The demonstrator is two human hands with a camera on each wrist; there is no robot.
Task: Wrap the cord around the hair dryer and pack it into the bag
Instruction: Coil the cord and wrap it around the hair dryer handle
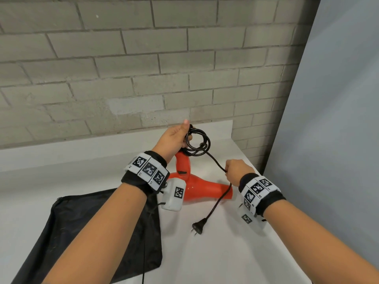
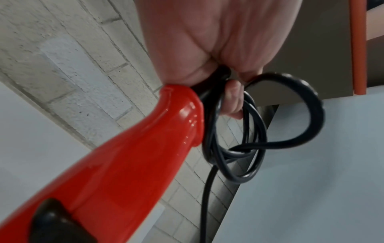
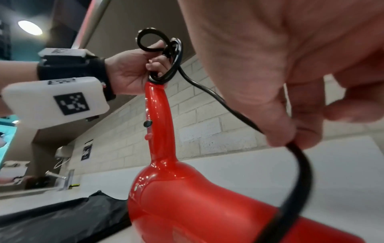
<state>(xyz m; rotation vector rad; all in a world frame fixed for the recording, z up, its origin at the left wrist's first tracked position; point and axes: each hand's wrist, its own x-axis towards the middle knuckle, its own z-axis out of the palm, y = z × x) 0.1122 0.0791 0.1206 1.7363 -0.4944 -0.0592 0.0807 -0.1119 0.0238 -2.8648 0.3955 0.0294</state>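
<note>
1. Head view: a red hair dryer (image 1: 202, 186) stands on a white table (image 1: 235, 253), its barrel lying on the surface and pointing right, its handle rising toward the far side.
2. The left hand (image 1: 174, 138) grips the top end of the handle, fingers curled around several black loops of the cord (image 1: 198, 143) gathered there.
3. Left wrist view: the loops (image 2: 234, 148) hang beside the handle end (image 2: 180, 115), with one fingertip (image 2: 232, 98) poking through them.
4. The right hand (image 1: 235, 170) is to the right of the handle, thumb and fingers pinching the cord's loose stretch; the right wrist view shows the cord (image 3: 299, 164) leaving the pinch and draping over the barrel (image 3: 207, 213).
5. Past the barrel the cord runs to the near side and ends in a plug (image 1: 198, 227) lying on the table.
6. A black bag (image 1: 86, 232) lies flat at the near left, just beside the dryer and partly under the left forearm.
7. A gray brick wall (image 1: 123, 68) stands behind the table.
</note>
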